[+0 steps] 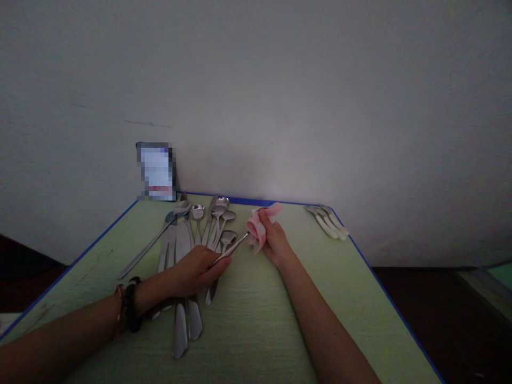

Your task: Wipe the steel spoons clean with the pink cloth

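Observation:
My left hand [198,269] is closed on the handle of a metal utensil [234,248] that points up and to the right. Its far end goes into a pink cloth [260,224], which my right hand [274,240] grips around it. Both hands rest over a pale green table [256,320]. Under and beyond my left hand lies a spread of several spoons and knives [192,234]. A dark bracelet sits on my left wrist.
A few pieces of cutlery [328,221] lie at the table's far right corner. A small blurred card [157,172] leans against the white wall at the back left. The table has a blue edge; dark floor lies on both sides.

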Available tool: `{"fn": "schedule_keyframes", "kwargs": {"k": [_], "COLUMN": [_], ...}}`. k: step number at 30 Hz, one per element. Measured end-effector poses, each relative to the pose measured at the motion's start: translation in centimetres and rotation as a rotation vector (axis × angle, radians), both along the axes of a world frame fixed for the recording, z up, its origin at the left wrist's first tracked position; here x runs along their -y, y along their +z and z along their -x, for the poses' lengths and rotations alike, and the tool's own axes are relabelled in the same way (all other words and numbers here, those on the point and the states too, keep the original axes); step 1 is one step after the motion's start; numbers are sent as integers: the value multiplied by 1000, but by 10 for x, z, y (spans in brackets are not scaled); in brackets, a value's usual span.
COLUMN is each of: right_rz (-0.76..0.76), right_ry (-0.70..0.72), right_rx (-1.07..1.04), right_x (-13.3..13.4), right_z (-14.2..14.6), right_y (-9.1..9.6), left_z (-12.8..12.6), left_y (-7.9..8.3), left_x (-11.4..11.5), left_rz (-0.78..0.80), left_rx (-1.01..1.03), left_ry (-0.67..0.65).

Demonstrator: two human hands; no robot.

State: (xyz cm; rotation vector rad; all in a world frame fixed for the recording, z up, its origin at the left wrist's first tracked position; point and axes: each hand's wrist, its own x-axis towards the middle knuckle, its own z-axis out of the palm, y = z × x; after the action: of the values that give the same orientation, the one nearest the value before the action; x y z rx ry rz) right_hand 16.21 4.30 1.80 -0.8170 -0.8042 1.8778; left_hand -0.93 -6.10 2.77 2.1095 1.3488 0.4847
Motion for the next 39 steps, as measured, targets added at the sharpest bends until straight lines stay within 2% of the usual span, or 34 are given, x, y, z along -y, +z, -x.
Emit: {"fn": "schedule_keyframes", "kwargs": {"k": [8,12,17,25,31,35,39], "right_rz": [-40,-55,-52,-60,-27,18,12], "right_ry": [191,236,225,224,139,88,72], "right_rx": [-42,-65,-27,-42,-94,-85,-93], "right_x": [-4,-6,-7,-9,-10,-11,-12], "right_z": [-14,-17,-18,-13,-11,-11,-9], "right_y": [-1,-2,-6,-7,-7,-6,-5], "left_z": [1,4,6,8,8,9,9], "left_y": [-1,-3,0,-7,-4,-4,-2], "left_x": [0,1,2,1,3,4,5], "left_rz": [-49,-22,10,-30,60,92,66], "left_rx": [-25,55,142,174,309,398,310], "left_ry": [-32,-46,-27,12,76,48,18]}}
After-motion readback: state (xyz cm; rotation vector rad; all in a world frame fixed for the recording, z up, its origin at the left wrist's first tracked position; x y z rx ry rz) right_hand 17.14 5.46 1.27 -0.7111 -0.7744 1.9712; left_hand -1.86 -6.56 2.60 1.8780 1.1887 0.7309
